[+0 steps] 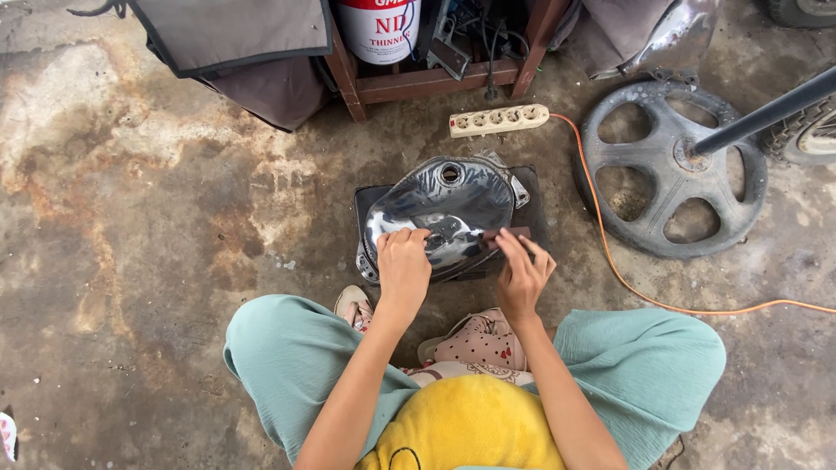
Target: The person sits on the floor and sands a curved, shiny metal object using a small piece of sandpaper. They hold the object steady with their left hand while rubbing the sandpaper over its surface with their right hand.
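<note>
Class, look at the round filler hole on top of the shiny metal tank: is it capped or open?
Open. The filler hole shows as a bare dark ring on the tank, with no cap over it.

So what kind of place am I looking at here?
Probably an informal vehicle repair or paint workshop: stained concrete floor, a bare motorcycle fuel tank under the hands, a wheel rim, and a paint-thinner can.

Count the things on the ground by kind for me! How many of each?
Shiny metal tanks: 1
Dark mats under the tank: 1
Sanding pieces in the right hand: 1
Power strips: 1
Orange cords: 1
Black wheels: 1
White cans: 1
Total: 7
The left hand rests on the tank.
</note>
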